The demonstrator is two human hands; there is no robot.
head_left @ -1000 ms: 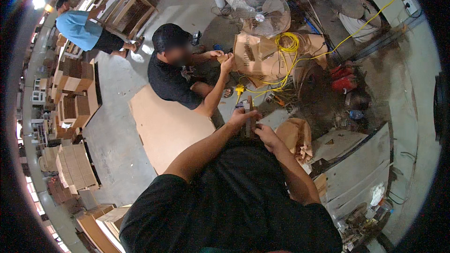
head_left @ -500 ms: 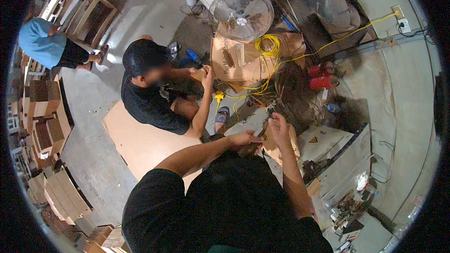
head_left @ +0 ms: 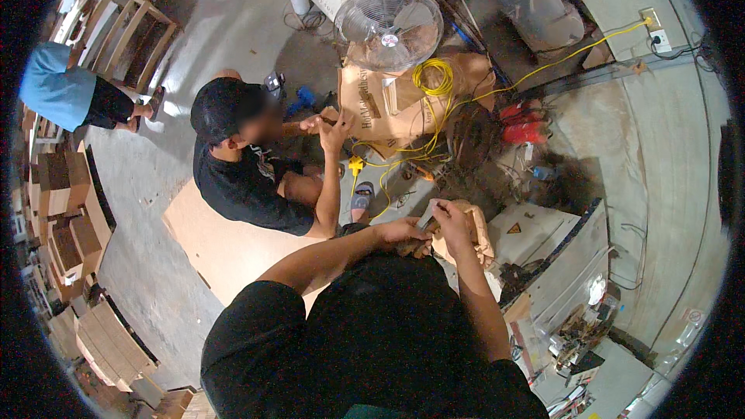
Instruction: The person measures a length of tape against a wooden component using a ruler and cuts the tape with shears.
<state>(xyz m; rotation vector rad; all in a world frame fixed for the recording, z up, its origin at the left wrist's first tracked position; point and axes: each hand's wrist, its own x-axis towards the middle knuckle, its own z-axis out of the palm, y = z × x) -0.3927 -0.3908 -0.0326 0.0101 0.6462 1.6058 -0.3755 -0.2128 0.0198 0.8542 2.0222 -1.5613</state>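
In front of my black shirt my two hands are close together. My right hand [head_left: 453, 226] is closed, its thumb and fingers pinching a thin, pale grey flat strip [head_left: 426, 216] whose lower end reaches my left hand. My left hand [head_left: 403, 231] is curled with its fingers toward the strip. A small brownish thing beneath it is mostly hidden, so I cannot tell what it grips. Just beyond my right hand lies a crumpled brown paper bag [head_left: 477, 234].
A co-worker in a black cap [head_left: 221, 112] crouches ahead, holding a small brown piece. A blue power tool [head_left: 303, 98] is near them. Beyond are a floor fan [head_left: 389, 27], brown cardboard [head_left: 403, 109] and a coiled yellow cord [head_left: 432, 77]. A grey metal cabinet [head_left: 528, 233] stands right.
My right hand has come down toward my left hand, and the pale strip now shows between them. The co-worker's hands have shifted, and the blue tool sits farther from them.
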